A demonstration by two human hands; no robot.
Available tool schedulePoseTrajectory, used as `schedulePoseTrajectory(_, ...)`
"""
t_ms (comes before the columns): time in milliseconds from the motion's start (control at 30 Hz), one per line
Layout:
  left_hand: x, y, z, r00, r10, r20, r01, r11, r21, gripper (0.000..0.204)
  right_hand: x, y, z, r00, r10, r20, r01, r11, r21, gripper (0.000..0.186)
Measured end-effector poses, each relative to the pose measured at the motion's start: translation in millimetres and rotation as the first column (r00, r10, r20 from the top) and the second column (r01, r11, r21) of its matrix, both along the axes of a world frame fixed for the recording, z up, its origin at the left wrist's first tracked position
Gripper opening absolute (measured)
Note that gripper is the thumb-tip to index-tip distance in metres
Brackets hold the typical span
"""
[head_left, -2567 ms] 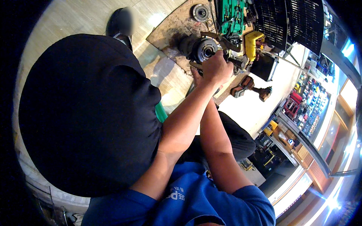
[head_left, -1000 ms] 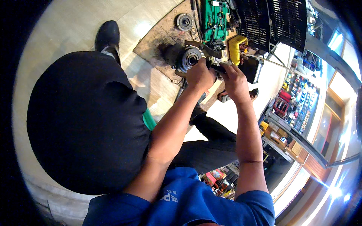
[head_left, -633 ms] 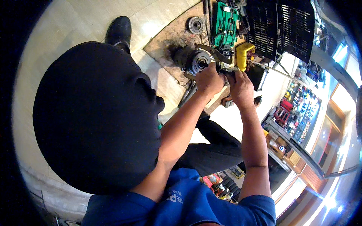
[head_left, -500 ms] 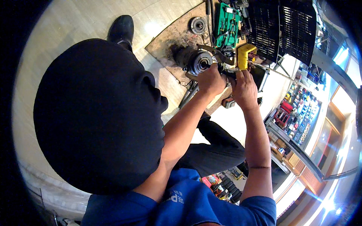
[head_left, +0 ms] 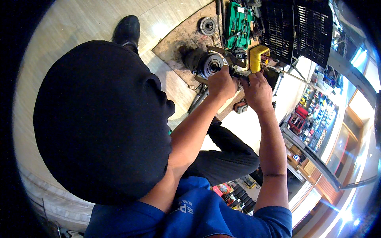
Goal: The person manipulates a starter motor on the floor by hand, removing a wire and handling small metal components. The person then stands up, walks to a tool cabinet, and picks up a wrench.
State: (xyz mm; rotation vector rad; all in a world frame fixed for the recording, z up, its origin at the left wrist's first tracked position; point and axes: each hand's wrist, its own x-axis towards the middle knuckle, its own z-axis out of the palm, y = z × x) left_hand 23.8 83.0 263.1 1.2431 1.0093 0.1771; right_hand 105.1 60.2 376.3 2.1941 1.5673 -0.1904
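Note:
My left hand (head_left: pixel 222 85) is closed just in front of the round metal hub (head_left: pixel 211 65) on a dark cylindrical assembly (head_left: pixel 191 59); what its fingers grip is hidden. Beside it my right hand (head_left: pixel 258 91) has curled fingers over a dark bar-like tool (head_left: pixel 241 74) at the assembly's right side. A curved metal arm (head_left: pixel 234 59) runs along the back of the hub. The assembly lies on a stained board (head_left: pixel 170 45), where a separate round metal part (head_left: pixel 207 26) also sits.
A green tool case (head_left: pixel 238 25), yellow container (head_left: pixel 258 59) and black slotted panels (head_left: pixel 309 31) lie beyond. A power tool (head_left: pixel 241 107) is partly behind my right hand. My bent leg and shoe (head_left: pixel 126 29) border the board. Stocked shelving (head_left: pixel 317 119) stands at right.
Over these seconds my right hand has come out from under my left forearm to the right, onto the dark tool. In the last half second both hands have barely moved.

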Motion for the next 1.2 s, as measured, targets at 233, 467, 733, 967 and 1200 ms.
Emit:
schedulePoseTrajectory(233,-2.8,-1.4,0.0,1.000,0.013,-0.016,-0.013,0.999,0.030,0.037,3.8,-5.0,-11.1,0.986,-0.159,-0.054,0.157,0.987,-0.026,0.030)
schedulePoseTrajectory(467,5.8,-10.1,-11.5,0.999,0.034,0.038,-0.035,0.999,0.017,0.035,14.0,-18.9,1.7,0.903,-0.346,-0.255,0.360,0.933,0.010,0.029)
schedulePoseTrajectory(733,12.4,-1.9,-19.8,0.942,0.098,0.321,-0.037,0.981,-0.192,0.031,18.5,-80.0,68.7,0.905,-0.349,-0.245,0.412,0.862,0.294,0.039)
schedulePoseTrajectory(967,12.3,-5.0,-32.2,0.879,0.149,0.452,0.053,0.914,-0.402,0.025,38.5,-170.6,66.9,0.861,-0.445,-0.245,0.507,0.782,0.364,0.038)
schedulePoseTrajectory(1200,7.5,6.2,-32.9,0.925,0.139,0.354,0.059,0.867,-0.495,0.025,38.0,-175.5,93.2,0.854,-0.285,-0.436,0.475,0.770,0.427,0.033)
